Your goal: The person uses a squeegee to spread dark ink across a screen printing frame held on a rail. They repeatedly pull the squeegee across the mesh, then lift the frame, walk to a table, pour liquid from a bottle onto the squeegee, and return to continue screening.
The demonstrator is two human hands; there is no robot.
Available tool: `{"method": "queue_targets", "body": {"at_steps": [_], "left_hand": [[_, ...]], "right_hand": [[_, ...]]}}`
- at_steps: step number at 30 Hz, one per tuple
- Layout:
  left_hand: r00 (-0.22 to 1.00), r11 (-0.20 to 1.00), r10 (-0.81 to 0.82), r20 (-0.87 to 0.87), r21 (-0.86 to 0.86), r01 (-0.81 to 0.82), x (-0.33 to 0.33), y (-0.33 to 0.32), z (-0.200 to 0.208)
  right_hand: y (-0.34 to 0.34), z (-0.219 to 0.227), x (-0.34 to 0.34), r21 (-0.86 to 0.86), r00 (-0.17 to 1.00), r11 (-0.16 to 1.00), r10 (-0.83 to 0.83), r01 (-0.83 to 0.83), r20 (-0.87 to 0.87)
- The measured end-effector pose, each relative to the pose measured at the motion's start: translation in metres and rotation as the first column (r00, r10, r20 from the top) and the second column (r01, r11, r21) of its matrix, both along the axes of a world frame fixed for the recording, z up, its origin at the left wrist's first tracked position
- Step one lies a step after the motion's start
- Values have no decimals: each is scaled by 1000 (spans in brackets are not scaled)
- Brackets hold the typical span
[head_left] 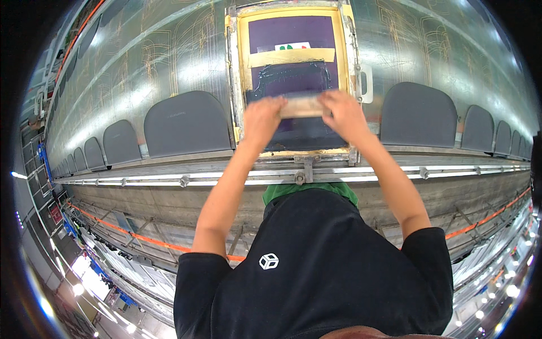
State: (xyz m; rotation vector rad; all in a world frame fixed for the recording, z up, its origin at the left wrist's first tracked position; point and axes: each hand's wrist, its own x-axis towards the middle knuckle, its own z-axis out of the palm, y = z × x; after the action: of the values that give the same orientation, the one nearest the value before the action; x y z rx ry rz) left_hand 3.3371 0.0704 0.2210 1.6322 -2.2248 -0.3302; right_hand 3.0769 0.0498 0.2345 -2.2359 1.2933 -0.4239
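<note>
Both my hands grip a wooden-handled squeegee [302, 107], blurred by motion, over a printing screen. My left hand [263, 121] is closed round its left end, my right hand [343, 116] round its right end. The screen frame [233, 73] is pale metal with yellow tape along its inner edges. Its mesh [291, 31] looks dark purple, with dark wet ink [307, 135] on the near half. A strip of yellow tape [292, 56] crosses the mesh beyond the squeegee. Whether the blade touches the mesh is hidden.
The frame lies on a long shiny table [192, 56]. Dark grey rounded pieces lie in a row along its near edge, one left [188, 124] and one right [419, 116] of the frame. A metal rail [214, 179] runs before me. A white handle [367, 83] is beside the frame.
</note>
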Motion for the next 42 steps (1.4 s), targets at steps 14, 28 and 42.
{"method": "queue_targets", "body": {"at_steps": [14, 28, 42], "left_hand": [[999, 998, -48, 6, -43, 49, 0, 41, -2], [1000, 998, -26, -2, 59, 26, -9, 6, -5], [998, 999, -31, -62, 40, 33, -9, 83, -4]], "right_hand": [[51, -19, 1, 119, 998, 992, -39, 34, 42], [28, -32, -4, 47, 993, 996, -80, 76, 91], [-94, -102, -77, 170, 596, 660, -740, 731, 310]]}}
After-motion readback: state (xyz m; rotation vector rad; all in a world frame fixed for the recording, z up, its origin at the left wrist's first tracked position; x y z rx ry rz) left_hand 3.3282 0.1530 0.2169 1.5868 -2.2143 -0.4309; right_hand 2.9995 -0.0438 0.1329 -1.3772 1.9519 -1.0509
